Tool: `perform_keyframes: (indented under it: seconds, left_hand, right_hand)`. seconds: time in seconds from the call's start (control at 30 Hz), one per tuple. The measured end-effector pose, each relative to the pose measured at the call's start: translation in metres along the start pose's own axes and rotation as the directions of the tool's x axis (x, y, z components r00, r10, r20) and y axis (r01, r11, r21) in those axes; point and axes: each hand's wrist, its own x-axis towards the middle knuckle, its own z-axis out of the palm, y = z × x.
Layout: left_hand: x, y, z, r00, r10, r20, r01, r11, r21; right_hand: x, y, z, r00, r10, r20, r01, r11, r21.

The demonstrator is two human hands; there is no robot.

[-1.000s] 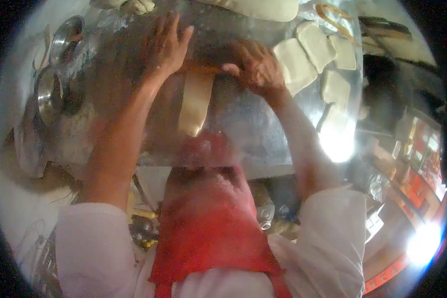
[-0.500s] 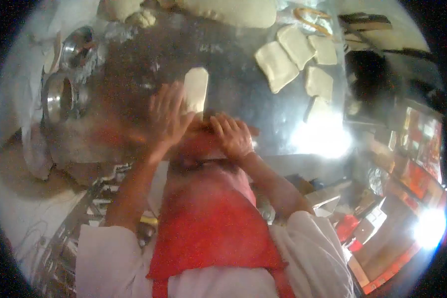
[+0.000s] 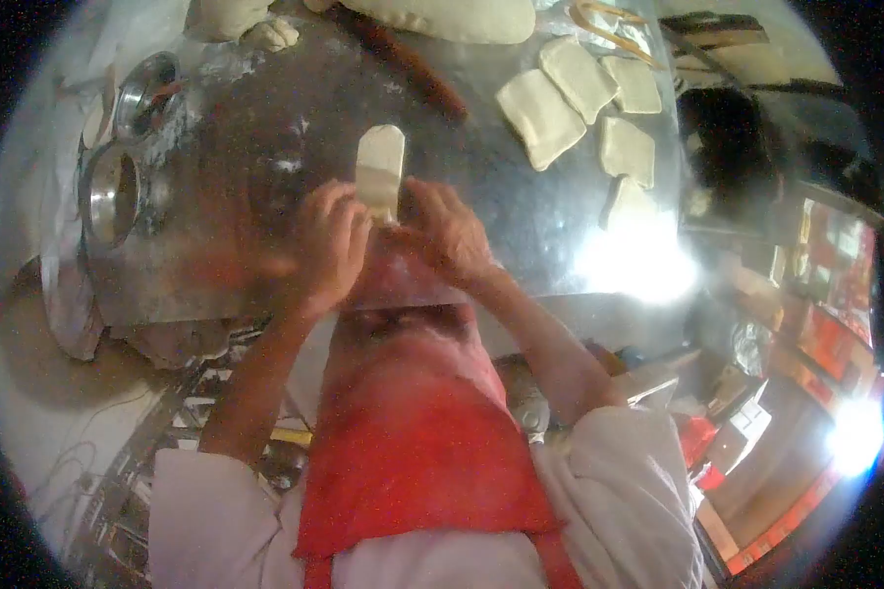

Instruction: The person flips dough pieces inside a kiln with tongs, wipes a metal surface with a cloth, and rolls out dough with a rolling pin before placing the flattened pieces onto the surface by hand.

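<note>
A long flat strip of dough with a rounded far end lies on the metal worktop, pointing away from me. My left hand is at its near left side, fingers curled in against the dough. On the other side my right hand has its fingers bent around the near right edge. The near end of the strip narrows between my hands, and my thumbs are partly hidden. Farther back lies a brown rolling pin, apart from both hands.
Several flat dough pieces lie at the right. A big dough mass and a small lump are at the back. Two metal bowls stand at the left. A bright glare covers the worktop's right front.
The rolling pin has gone from under my right hand to the back of the worktop. My spread fingers have curled in, and both hands have closed in on the strip's near end.
</note>
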Motion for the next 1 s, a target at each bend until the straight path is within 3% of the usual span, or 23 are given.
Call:
perform_keyframes:
  seconds: [0.07,0.1,0.17,0.27,0.33,0.37,0.43,0.47,0.53,0.57,0.63,0.67,0.7,0.73,0.8,0.9,0.97,1.0]
  left_hand:
    - [0.014,-0.004,0.009,0.995,-0.091,0.033,0.092,0.996,-0.012]
    - [0.021,-0.006,0.013,0.989,-0.136,0.052,0.137,0.990,-0.018]
    - [0.024,-0.012,0.022,0.982,-0.186,0.019,0.187,0.982,-0.034]
    - [0.027,-0.026,0.024,0.967,-0.241,0.083,0.244,0.969,-0.032]
    - [0.039,-0.043,0.030,0.881,-0.420,0.216,0.470,0.825,-0.315]
    - [0.055,-0.039,0.028,0.733,-0.566,0.378,0.667,0.486,-0.565]
    - [0.080,-0.063,0.045,0.947,-0.275,0.165,0.320,0.850,-0.418]
    - [0.092,-0.062,0.047,0.946,-0.278,0.167,0.324,0.847,-0.422]
    - [0.117,-0.055,0.050,0.961,-0.186,0.203,0.225,0.956,-0.187]
    - [0.131,-0.050,0.046,0.960,-0.184,0.209,0.226,0.954,-0.198]
    - [0.153,-0.043,0.036,0.715,-0.334,0.614,0.388,0.920,0.048]
    - [0.149,-0.039,0.031,0.717,-0.333,0.613,0.387,0.921,0.049]
    - [0.137,-0.034,0.021,0.873,-0.135,0.469,0.154,0.988,-0.002]
    - [0.125,-0.026,0.010,0.948,0.095,0.304,-0.098,0.995,-0.006]
    - [0.097,0.006,-0.018,0.934,0.239,0.266,-0.231,0.971,-0.058]
    - [0.039,0.006,-0.018,0.951,0.185,0.247,-0.186,0.982,-0.021]
    - [0.031,0.005,-0.021,0.948,0.240,0.209,-0.241,0.970,-0.019]
    - [0.033,0.012,-0.026,0.942,0.245,0.230,-0.258,0.966,0.028]
  right_hand:
    - [-0.003,-0.007,0.010,0.975,0.217,0.057,-0.218,0.976,0.012]
    - [0.000,-0.008,0.015,0.975,0.218,0.052,-0.219,0.976,0.013]
    - [0.013,-0.012,0.021,0.891,0.454,0.015,-0.454,0.890,0.048]
    - [0.023,-0.013,0.022,0.860,0.510,-0.012,-0.509,0.859,0.059]
    - [0.028,-0.015,0.016,0.847,0.531,0.014,-0.531,0.846,0.038]
    - [0.029,-0.016,0.012,0.831,0.555,0.042,-0.556,0.831,0.011]
    - [0.029,-0.012,0.016,0.851,0.526,0.008,-0.526,0.851,0.003]
    - [0.029,-0.010,0.019,0.870,0.493,-0.021,-0.493,0.870,-0.004]
    - [0.031,-0.006,0.023,0.871,0.490,-0.027,-0.490,0.871,-0.024]
    - [0.030,-0.004,0.023,0.874,0.484,-0.036,-0.485,0.874,-0.037]
    - [0.035,-0.009,0.019,0.855,0.518,-0.018,-0.519,0.853,-0.059]
    - [0.038,-0.012,0.017,0.840,0.543,0.003,-0.541,0.838,-0.071]
    - [0.040,-0.013,0.018,0.843,0.539,0.002,-0.537,0.841,-0.068]
    - [0.041,-0.012,0.019,0.849,0.528,-0.014,-0.527,0.847,-0.066]
    - [0.042,-0.010,0.016,0.851,0.524,-0.029,-0.525,0.849,-0.059]
    - [0.051,0.007,0.008,0.833,0.541,0.115,-0.529,0.840,-0.122]
    - [0.071,0.047,0.003,0.974,0.221,0.046,-0.190,0.910,-0.368]
    - [0.087,0.044,-0.015,0.992,0.040,-0.116,-0.076,0.940,-0.331]
